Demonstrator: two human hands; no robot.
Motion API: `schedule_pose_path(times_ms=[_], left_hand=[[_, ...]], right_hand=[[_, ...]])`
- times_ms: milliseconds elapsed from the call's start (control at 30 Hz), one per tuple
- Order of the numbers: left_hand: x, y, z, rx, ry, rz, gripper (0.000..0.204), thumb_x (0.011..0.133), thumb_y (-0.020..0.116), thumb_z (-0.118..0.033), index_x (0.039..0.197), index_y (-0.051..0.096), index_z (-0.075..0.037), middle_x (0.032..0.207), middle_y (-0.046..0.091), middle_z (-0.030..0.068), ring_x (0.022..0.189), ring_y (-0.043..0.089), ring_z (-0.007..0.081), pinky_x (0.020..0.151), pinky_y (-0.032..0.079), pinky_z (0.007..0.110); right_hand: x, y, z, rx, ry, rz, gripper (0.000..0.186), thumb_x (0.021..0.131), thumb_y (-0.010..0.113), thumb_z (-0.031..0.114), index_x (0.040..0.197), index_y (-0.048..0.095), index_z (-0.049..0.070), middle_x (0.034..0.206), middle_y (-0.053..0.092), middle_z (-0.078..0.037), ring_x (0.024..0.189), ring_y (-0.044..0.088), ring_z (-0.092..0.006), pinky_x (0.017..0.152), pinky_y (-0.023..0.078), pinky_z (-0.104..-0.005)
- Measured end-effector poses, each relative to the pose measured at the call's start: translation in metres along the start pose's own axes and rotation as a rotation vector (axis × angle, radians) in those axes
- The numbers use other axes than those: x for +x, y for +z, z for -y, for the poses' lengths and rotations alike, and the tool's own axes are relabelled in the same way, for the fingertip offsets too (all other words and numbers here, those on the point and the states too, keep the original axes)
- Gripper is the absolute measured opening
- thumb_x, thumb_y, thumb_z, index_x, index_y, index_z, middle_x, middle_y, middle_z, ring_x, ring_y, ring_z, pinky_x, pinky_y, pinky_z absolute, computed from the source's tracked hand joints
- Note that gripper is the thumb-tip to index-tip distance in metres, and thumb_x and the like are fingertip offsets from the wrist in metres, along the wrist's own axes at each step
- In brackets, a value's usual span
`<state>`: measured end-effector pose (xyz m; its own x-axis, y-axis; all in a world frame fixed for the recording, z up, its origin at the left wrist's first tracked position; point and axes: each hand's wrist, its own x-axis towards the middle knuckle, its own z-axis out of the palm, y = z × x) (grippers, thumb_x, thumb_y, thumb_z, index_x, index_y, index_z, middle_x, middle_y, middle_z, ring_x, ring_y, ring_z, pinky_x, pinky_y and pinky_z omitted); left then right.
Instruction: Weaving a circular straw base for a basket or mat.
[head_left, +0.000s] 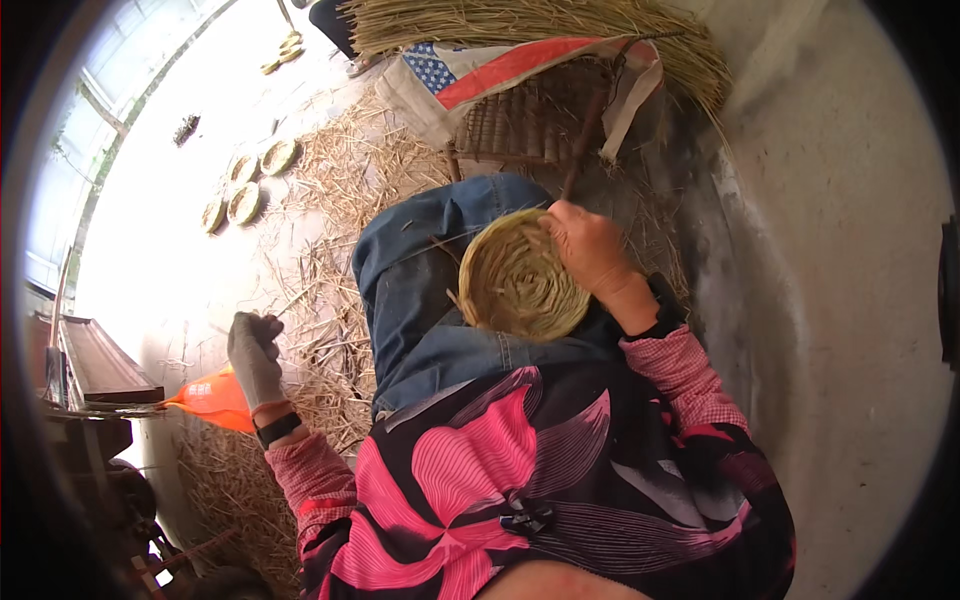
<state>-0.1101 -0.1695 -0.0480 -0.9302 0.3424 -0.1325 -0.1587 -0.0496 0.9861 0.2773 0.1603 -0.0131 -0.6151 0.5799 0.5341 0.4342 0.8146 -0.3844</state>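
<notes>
My bare right hand (592,252) grips the rim of a small round basket (520,285) of coiled yellow-green straw. The basket rests tilted over my lap, its spiral inside facing up, and a few loose straw ends stick out at its left edge. Away to the left, my left hand (256,352) wears a grey glove with dark fingertips. Its fingers are curled together in the air, apart from the basket. Whatever they pinch, if anything, is too small to make out.
Loose straw (325,240) litters the floor. Several finished-looking straw baskets (245,203) lie at the far left. Ahead, a straw bundle (540,25) lies behind a striped cloth (520,75) on a slatted chair (510,125). An orange bag (215,400) hangs near my left hand; a wall (840,300) stands right.
</notes>
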Motion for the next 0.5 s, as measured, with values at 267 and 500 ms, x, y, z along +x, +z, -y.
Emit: schedule_pose_path(times_ms=[267,500], left_hand=[[-0.015,0.055,-0.028,0.593,0.301,0.308,0.024,0.099,0.063,-0.015,0.121,0.067,-0.004,0.082,0.062,0.0028,0.065,0.053,0.0099,0.061,0.046,0.025],[-0.068,0.128,-0.048,0.890,0.265,0.568,0.020,0.093,0.072,-0.018,0.111,0.070,-0.008,0.073,0.066,0.0084,0.067,0.061,0.0147,0.067,0.050,0.031]], right_hand=[[0.025,-0.005,-0.029,-0.104,0.211,0.079,0.031,0.104,0.057,0.034,0.089,0.060,0.007,0.075,0.068,-0.021,0.074,0.067,-0.0443,0.063,0.052,-0.0538],[0.020,0.009,-0.037,-0.062,0.293,0.058,0.033,0.104,0.057,0.034,0.088,0.061,0.005,0.077,0.068,-0.023,0.075,0.067,-0.0455,0.065,0.052,-0.0548]])
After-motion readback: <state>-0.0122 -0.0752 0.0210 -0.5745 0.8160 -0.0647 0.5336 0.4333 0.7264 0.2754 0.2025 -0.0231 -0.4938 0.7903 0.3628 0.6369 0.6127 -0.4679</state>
